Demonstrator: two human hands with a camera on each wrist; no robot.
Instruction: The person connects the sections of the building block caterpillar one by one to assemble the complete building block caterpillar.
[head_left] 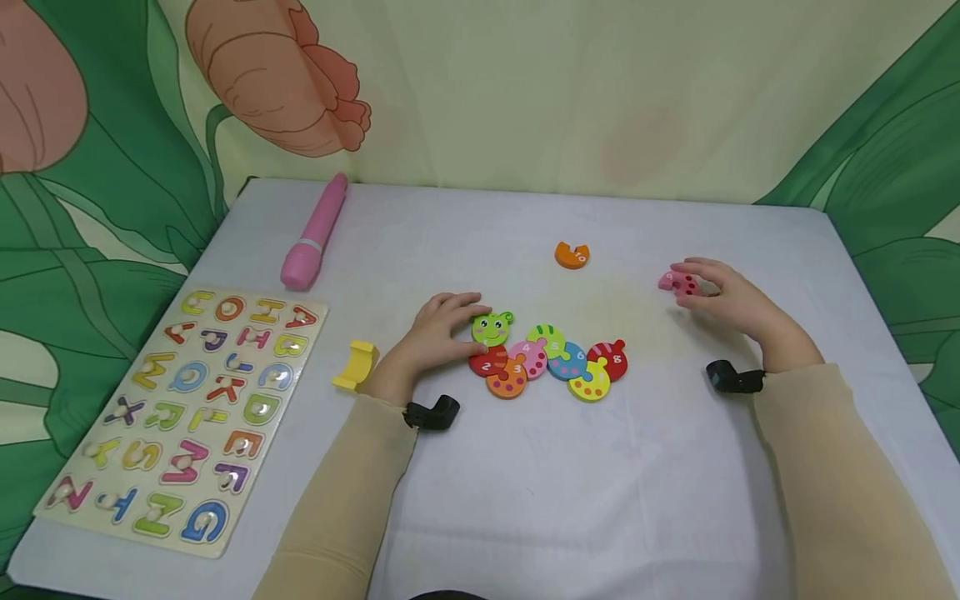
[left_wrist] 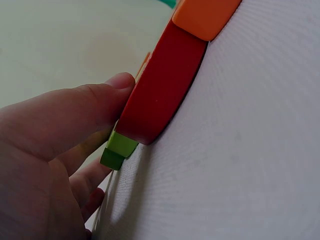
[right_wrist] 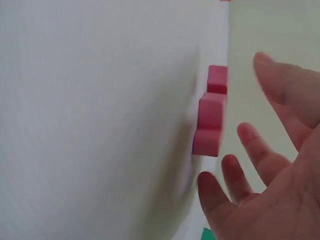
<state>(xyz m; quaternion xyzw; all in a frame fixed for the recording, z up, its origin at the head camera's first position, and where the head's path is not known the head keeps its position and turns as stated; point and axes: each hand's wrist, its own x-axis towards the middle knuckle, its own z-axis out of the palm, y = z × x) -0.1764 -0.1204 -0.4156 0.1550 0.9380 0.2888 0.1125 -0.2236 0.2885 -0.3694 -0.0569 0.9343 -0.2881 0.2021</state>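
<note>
A wooden caterpillar puzzle of joined numbered pieces lies mid-table, with a green smiling head (head_left: 491, 328) and a red 2 piece (head_left: 489, 362) at its left end. My left hand (head_left: 437, 336) is at that end; its thumb touches the red piece (left_wrist: 162, 85), and its other fingers extend beside the green head. On the right, my right hand (head_left: 731, 298) hovers around a loose pink puzzle piece (head_left: 681, 283). The right wrist view shows its fingers spread, with a gap between them and the pink piece (right_wrist: 212, 115). A loose orange 10 piece (head_left: 572, 256) lies farther back.
An alphabet peg board (head_left: 243, 500) covers the table's left side. Behind it lies a pink toy microphone (head_left: 315, 233). A yellow curved piece (head_left: 357, 365) sits beside my left wrist. A printed curtain (head_left: 525, 100) stands along the table's back edge.
</note>
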